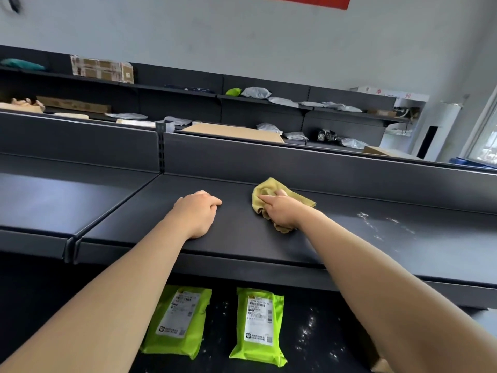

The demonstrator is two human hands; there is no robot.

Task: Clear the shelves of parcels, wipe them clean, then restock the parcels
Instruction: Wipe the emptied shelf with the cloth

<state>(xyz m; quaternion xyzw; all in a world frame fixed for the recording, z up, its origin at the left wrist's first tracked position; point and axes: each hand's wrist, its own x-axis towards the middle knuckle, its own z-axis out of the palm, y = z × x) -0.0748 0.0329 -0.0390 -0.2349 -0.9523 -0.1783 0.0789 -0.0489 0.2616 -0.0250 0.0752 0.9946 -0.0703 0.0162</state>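
Dark grey metal lower shelf (pixel 309 345) closest to the camera, speckled with white dust. Lying flat on it, a lime-green plastic mailer parcel (pixel 176 323) on the left and a second lime-green parcel (pixel 259 325) to its right, white labels up, near each other but not touching. Just above, a matching dark grey upper shelf (pixel 242 235), probably mid-wipe on this level. Left hand (pixel 197 214) parked on it as a loose fist, fingers curled under, holding nothing, just bracing by the look of it. Right hand (pixel 281 211) a bit further in, gripping a bunched yellow microfibre cloth (pixel 271 188) down on the shelf close to the upright back panel (pixel 295 162), index finger stretched out over it. Off to the right, a patch of white dusty specks (pixel 382 224) not yet reached. Biggest risk from here, just guessing: dragging that grit toward the front lip and dumping it straight onto the green parcels underneath, meaning extra cleaning later. Also easy to skip the far-right patch altogether with the cloth wadded up that tight, or to leave a fresh smudge under the bracing fist. Probably worth clearing the lower level before sweeping anything forward. Further back, another run of dark shelving (pixel 349 96) loaded with grey poly bags (pixel 255 92) and a taped brown cardboard box (pixel 102 69), then a pale wall with the edge of a red banner (pixel 309 0).
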